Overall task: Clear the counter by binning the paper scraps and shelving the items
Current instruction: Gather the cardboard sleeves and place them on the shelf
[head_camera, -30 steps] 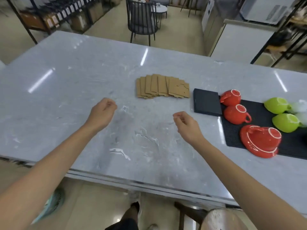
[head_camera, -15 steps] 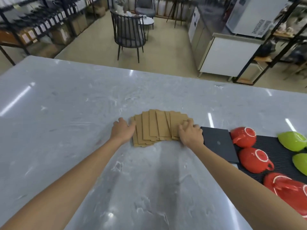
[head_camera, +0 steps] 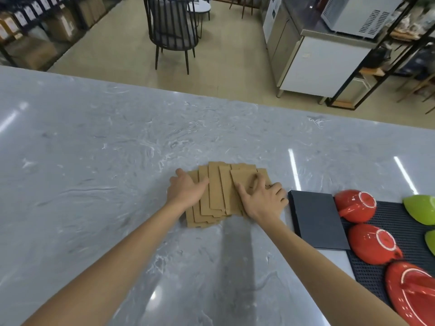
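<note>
The fanned stack of brown cardboard pieces [head_camera: 220,194] lies on the bench [head_camera: 94,161], just left of the black slab [head_camera: 315,217]; both grips rest flat and unclenched on it, left hand [head_camera: 186,190] at its left edge, right hand [head_camera: 262,198] on its right. About seven overlapping pieces show, probably light, stiff and slippery, best squared together and lifted by opposite edges. Right of the slab sit three red cups [head_camera: 356,205] and two green ones [head_camera: 421,211].

Brown cardboard pieces [head_camera: 217,191] fanned on my grey marble counter [head_camera: 94,161].
I see them lying flat and overlapping, edges staggered, near mid-counter.
</note>
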